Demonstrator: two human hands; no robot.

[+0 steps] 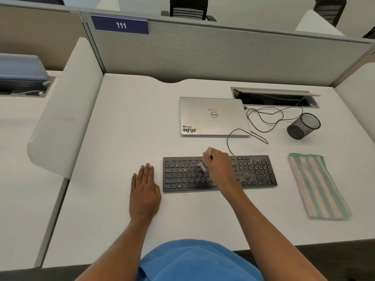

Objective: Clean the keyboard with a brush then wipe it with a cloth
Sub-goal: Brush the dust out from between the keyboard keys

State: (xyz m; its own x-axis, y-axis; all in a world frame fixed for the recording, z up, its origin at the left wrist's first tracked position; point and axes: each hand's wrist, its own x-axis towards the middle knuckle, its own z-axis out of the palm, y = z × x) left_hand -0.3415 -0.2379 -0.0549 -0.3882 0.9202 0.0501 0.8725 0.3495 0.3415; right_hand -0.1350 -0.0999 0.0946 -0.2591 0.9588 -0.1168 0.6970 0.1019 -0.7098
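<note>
A black keyboard [253,171] lies flat on the white desk [125,126], with pale dust and crumbs over its right part. My right hand [218,165] grips a small brush [203,166] above the middle keys; its pale handle end sticks up past my fingers and the blurred bristles touch the letter keys. My left hand [144,190] rests flat on the desk just left of the keyboard, fingers straight, holding nothing. A folded cloth [316,185] with green and beige stripes lies to the right of the keyboard.
A closed silver laptop [213,116] sits behind the keyboard. Black cables [263,118] loop from it toward an open cable hatch [274,97]. A black mesh cup [303,126] lies on its side at right. Partition walls [203,51] enclose the desk.
</note>
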